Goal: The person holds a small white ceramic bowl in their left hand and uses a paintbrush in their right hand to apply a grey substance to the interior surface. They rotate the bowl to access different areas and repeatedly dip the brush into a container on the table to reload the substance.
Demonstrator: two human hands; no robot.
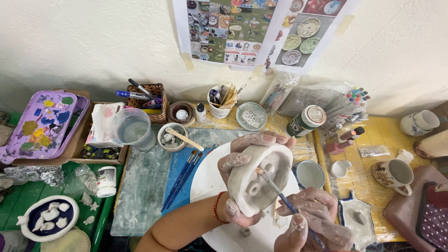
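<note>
Below: cluttered table (140, 196), white wall (84, 42); left hand (242, 161) grips clay piece (261, 177), right hand (312, 219) pinches brush (280, 196).

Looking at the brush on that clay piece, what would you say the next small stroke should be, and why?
Probably a short stroke around the small raised knob: the left hand tilts the clay piece open toward the right hand, whose brush tip already rests inside, beside that knob.
</note>
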